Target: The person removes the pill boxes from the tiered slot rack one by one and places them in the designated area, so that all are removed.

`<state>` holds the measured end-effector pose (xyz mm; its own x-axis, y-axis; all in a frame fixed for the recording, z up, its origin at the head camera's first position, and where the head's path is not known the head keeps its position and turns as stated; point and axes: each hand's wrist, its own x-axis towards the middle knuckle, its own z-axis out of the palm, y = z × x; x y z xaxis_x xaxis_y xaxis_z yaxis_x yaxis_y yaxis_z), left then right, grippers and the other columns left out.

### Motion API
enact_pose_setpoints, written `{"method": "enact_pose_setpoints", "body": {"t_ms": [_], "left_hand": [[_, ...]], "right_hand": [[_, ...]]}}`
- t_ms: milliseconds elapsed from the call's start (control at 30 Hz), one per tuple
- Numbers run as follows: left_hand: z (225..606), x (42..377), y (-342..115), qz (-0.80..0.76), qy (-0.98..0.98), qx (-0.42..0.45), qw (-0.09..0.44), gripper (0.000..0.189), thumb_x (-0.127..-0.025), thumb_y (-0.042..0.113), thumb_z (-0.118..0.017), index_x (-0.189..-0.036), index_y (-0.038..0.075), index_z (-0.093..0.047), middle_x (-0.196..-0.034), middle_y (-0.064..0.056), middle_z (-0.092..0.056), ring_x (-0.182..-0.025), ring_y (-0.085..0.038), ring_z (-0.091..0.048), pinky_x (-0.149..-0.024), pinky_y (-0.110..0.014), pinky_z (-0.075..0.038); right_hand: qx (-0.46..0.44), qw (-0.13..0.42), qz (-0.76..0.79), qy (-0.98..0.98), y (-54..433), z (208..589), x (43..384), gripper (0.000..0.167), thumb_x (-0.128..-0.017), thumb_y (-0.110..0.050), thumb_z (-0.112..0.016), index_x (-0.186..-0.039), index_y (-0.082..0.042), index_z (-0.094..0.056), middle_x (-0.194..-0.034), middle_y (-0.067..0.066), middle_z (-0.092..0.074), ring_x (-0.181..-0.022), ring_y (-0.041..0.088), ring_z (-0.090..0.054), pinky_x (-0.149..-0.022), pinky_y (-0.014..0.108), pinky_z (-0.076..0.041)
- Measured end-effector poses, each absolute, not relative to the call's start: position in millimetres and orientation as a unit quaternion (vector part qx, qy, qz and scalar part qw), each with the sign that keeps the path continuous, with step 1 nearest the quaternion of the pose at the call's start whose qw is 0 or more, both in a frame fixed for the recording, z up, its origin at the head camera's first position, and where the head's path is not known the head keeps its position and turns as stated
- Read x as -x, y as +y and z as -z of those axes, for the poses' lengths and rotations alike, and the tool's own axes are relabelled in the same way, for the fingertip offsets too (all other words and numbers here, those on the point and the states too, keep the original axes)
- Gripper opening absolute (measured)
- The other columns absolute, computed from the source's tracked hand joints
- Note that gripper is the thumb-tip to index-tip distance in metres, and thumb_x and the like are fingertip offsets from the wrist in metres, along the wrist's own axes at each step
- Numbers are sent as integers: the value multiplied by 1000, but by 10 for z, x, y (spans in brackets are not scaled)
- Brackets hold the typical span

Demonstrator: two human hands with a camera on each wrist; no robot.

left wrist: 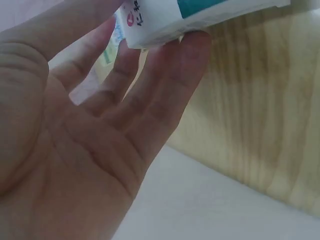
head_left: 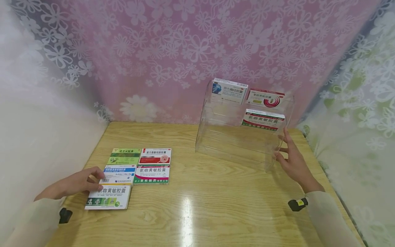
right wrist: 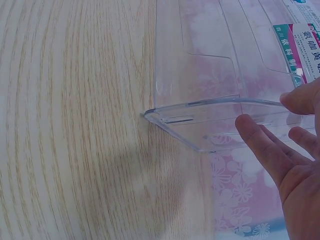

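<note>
My left hand [head_left: 81, 180] pinches a white medicine box [head_left: 108, 197] with a green picture strip, at the front of a group of boxes on the table. In the left wrist view, the thumb and fingertips are at the end of this white box [left wrist: 155, 22], which tilts above the wood. My right hand [head_left: 291, 161] grips the side edge of a clear plastic display rack [head_left: 228, 140], with the thumb at its front edge and the fingers along the side panel. Three boxes stand in the rack: a white-blue one [head_left: 228, 92], a red-white one [head_left: 265, 98] and a green-red one [head_left: 262, 120].
Beside the left hand lie a blue-white box [head_left: 120, 174], a green box [head_left: 124, 156], a red-white box [head_left: 155, 156] and a pink-green box [head_left: 152, 175]. The wooden table [head_left: 210, 206] ends at a flowered pink curtain [head_left: 172, 61] behind, with pale cloth on both sides.
</note>
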<state>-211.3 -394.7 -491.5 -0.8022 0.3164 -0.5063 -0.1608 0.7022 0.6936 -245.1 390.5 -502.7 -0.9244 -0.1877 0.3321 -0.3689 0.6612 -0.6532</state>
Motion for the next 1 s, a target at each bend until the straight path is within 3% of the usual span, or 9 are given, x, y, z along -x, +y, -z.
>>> {"method": "enact_pose_setpoints", "body": {"t_ms": [300, 567, 700, 833, 1000], "left_hand": [[5055, 2111, -3936, -356, 892, -35, 277, 67, -99, 25, -83, -144, -4, -44, -138, -28, -48, -111, -29, -65, -80, -33, -63], [5117, 2126, -3931, -361, 892, -36, 271, 68, -99, 25, -83, -145, -4, -41, -136, -29, -50, -110, -29, -66, -79, -33, -63], [5079, 2163, -3919, -331, 906, -37, 260, 65, -102, 32, -81, -143, -2, -45, -137, -29, -53, -109, -28, -66, -80, -33, -61], [4987, 2272, -3819, -278, 938, -53, 201, 46, -108, 38, -71, -133, 2, -57, -142, -30, -54, -112, -34, -62, -80, -36, -55], [4808, 2512, -3413, -248, 959, -99, 95, 35, -112, 33, -65, -130, 3, -66, -147, -32, -53, -122, -48, -59, -86, -56, -58]], "right_hand": [[-153, 120, -376, -906, 3894, 5016, 2437, 100, -108, 0, -63, -177, -22, 5, -168, 36, -35, -117, 67, -63, -77, 5, -50], [-153, 121, -376, -906, 3905, 5027, 2443, 100, -108, 0, -63, -177, -21, 5, -168, 35, -35, -117, 66, -63, -77, 3, -49], [-155, 118, -383, -903, 3900, 5031, 2446, 100, -108, 0, -64, -177, -21, 6, -169, 35, -34, -118, 66, -62, -77, 1, -49], [-154, 115, -387, -902, 3894, 5030, 2441, 99, -108, 0, -63, -177, -21, 6, -169, 36, -33, -119, 66, -62, -77, 1, -49], [-151, 115, -381, -905, 3897, 5019, 2428, 98, -109, 0, -62, -177, -21, 5, -169, 35, -33, -119, 65, -63, -78, 2, -49]]}}
